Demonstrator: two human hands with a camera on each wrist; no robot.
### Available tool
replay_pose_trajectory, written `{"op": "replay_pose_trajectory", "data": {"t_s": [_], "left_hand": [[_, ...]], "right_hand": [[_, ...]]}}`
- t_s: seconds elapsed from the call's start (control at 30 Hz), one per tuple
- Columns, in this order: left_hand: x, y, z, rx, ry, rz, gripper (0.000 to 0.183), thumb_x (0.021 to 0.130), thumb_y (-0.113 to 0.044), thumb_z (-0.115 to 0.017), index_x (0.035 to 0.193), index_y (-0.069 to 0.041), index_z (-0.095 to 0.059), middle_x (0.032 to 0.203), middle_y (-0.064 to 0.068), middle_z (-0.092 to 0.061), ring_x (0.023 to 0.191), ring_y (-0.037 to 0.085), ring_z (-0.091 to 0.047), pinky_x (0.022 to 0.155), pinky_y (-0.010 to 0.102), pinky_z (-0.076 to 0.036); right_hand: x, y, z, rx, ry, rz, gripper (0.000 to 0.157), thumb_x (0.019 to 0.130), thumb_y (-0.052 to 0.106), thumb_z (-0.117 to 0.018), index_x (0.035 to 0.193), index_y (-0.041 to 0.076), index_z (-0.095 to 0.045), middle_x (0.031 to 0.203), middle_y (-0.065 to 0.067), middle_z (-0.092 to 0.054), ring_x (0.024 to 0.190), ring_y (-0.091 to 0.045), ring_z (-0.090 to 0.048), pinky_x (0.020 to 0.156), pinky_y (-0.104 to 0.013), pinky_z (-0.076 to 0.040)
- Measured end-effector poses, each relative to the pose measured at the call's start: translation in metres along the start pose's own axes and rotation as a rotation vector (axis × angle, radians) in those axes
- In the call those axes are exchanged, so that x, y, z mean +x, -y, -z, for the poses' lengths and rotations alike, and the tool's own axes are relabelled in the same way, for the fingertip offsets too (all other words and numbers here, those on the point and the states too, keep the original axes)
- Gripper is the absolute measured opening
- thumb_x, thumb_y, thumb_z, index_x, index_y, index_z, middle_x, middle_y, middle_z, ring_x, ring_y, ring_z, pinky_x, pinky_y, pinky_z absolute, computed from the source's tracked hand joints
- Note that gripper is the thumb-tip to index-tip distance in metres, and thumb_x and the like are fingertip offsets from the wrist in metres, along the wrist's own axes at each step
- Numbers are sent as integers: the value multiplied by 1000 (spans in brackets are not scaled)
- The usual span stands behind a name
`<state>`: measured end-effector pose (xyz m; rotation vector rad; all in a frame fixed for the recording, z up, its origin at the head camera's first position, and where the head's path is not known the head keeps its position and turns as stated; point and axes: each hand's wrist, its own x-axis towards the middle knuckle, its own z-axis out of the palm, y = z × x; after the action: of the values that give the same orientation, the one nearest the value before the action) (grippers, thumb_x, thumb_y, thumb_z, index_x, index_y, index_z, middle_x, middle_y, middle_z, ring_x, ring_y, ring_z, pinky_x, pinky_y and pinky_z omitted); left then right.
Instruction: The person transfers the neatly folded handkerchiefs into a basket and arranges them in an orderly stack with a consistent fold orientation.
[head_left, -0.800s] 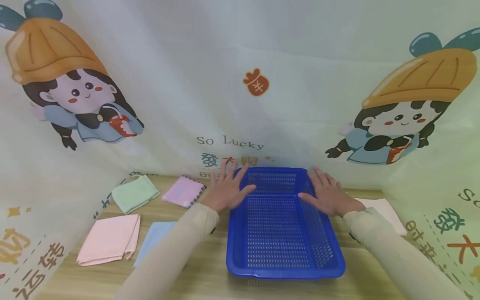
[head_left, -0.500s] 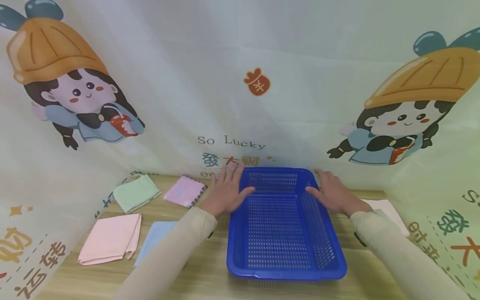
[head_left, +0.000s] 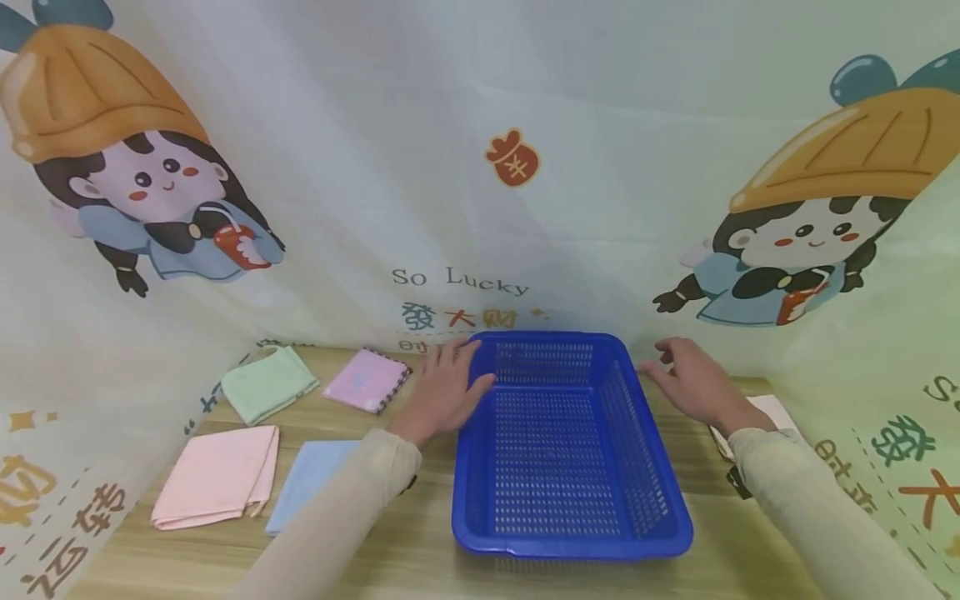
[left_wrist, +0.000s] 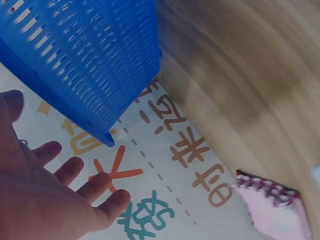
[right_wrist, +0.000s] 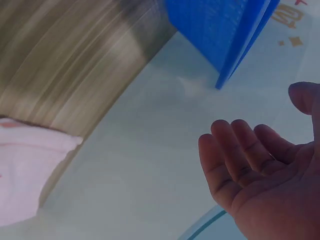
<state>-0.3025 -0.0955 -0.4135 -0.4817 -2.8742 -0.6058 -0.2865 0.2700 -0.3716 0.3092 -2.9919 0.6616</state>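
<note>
A blue plastic basket [head_left: 555,462] with slotted walls and floor stands on the table with nothing inside it. My left hand [head_left: 444,392] is beside its far left corner, fingers loosely extended; in the left wrist view the hand [left_wrist: 50,195] holds nothing and stays apart from the basket [left_wrist: 90,60]. On the other side, my right hand [head_left: 693,379] hovers off the basket's right rim with relaxed, slightly bent fingers. The right wrist view shows that palm [right_wrist: 280,195] bare, away from the basket [right_wrist: 215,30].
Left of the basket lie a green cloth [head_left: 270,385], a purple cloth [head_left: 367,380] with a checked edge, a folded pink cloth [head_left: 217,477] and a blue cloth [head_left: 311,479]. A pale pink cloth [head_left: 776,412] is partly hidden behind my right wrist. A printed curtain [head_left: 600,208] hangs behind.
Both hands have drawn away from the basket: the left slightly to the left and down, the right to the right. The right fingers have bent a little. The basket stays in place.
</note>
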Motion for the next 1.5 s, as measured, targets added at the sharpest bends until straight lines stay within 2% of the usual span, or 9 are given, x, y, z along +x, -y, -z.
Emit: {"op": "replay_pose_trajectory", "data": {"t_s": [0.2, 0.43, 0.63, 0.73, 0.87, 1.1, 1.3, 1.5], "left_hand": [[-11, 8, -2, -39, -26, -21, 59, 106, -41, -46, 156, -12, -36, 159, 16, -35, 147, 38, -33, 122, 59, -30], [-20, 16, -4, -67, -61, -106, 51, 107, -36, -47, 153, -14, -43, 161, 8, -40, 146, 33, -37, 121, 56, -33], [-25, 23, -2, -93, -39, -160, 47, 108, -37, -44, 151, -18, -46, 164, 1, -39, 147, 31, -37, 123, 57, -30], [-28, 27, 0, -109, -37, -176, 42, 109, -35, -45, 147, -18, -51, 164, -1, -39, 147, 32, -38, 121, 57, -32], [-32, 32, 0, -122, -25, -158, 40, 109, -37, -44, 144, -20, -53, 163, -4, -41, 144, 30, -41, 119, 54, -37], [-36, 37, -4, -137, -16, -133, 46, 109, -44, -41, 149, -22, -50, 158, -8, -47, 138, 24, -44, 114, 50, -43], [-35, 37, -8, -142, -23, -115, 49, 109, -47, -39, 152, -25, -46, 151, -7, -56, 138, 23, -46, 115, 48, -44], [-35, 36, -8, -176, -9, -83, 52, 109, -47, -41, 157, -27, -38, 142, -3, -65, 137, 24, -47, 116, 50, -43]], "right_hand": [[-2, -17, 3, -21, 12, -32, 53, 104, 26, -48, 138, -16, -46, 133, -37, -54, 121, -51, -56, 101, -64, -50], [-9, -37, 2, -43, 16, -49, 52, 103, 23, -49, 135, -18, -46, 129, -39, -54, 119, -53, -55, 101, -65, -49], [-15, -49, 8, -39, 19, -57, 53, 103, 21, -48, 136, -21, -42, 129, -42, -52, 118, -55, -54, 99, -67, -48], [-15, -55, 13, -60, 1, -69, 55, 102, 20, -47, 136, -23, -40, 127, -43, -52, 117, -56, -53, 99, -67, -47], [-17, -61, 18, -73, -16, -92, 56, 100, 18, -47, 136, -24, -38, 127, -45, -49, 117, -56, -51, 101, -67, -46], [-25, -71, 21, -74, -15, -163, 64, 101, 23, -46, 142, -23, -30, 137, -49, -33, 120, -61, -45, 102, -71, -42], [-28, -87, 21, -46, -39, -208, 66, 100, 20, -46, 144, -24, -26, 136, -48, -35, 121, -60, -43, 102, -71, -42], [-31, -107, 22, -37, -55, -257, 64, 99, 19, -45, 142, -25, -29, 134, -48, -36, 120, -61, -42, 100, -72, -43]]}}
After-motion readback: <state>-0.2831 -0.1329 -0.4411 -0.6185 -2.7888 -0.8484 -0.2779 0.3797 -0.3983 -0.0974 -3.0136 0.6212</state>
